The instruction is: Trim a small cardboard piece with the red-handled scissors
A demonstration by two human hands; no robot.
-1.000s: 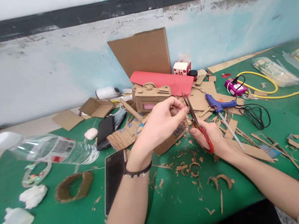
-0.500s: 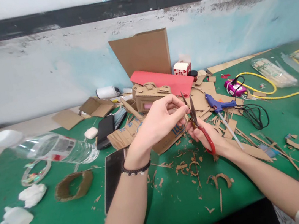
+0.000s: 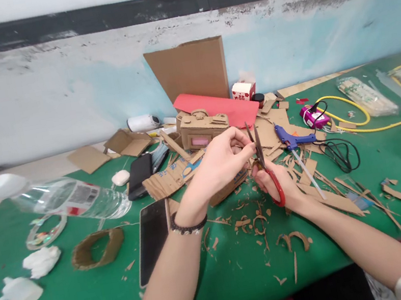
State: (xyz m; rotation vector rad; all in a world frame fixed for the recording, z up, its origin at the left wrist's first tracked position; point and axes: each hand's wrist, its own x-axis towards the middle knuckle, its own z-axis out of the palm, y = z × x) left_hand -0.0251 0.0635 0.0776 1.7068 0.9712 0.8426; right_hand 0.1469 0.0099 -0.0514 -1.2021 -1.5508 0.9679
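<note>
My right hand (image 3: 274, 181) is closed round the red handles of a pair of scissors (image 3: 276, 185), whose blades point up and stand slightly apart. Close against the blades, my left hand (image 3: 229, 156) pinches with thumb and fingers; what it holds is mostly hidden behind the fingers and too small to name. Behind the left hand stands a cardboard model camera (image 3: 202, 128) with a pink panel. Curled cardboard scraps (image 3: 260, 223) lie on the green table (image 3: 243, 282) below both hands. A printed cardboard piece (image 3: 165, 181) lies left of the left hand.
A blue glue gun (image 3: 294, 138) lies right of the hands, near a purple plug adapter (image 3: 314, 117) on a yellow cable. To the left are a clear bottle (image 3: 73, 198), a cardboard ring (image 3: 97, 248) and a dark tablet (image 3: 153, 241). Red paper (image 3: 216, 107) lies behind the camera.
My left hand and wrist have shifted slightly right, still against the scissors. The blades look a little closer together and more upright. The whole view has moved slightly.
</note>
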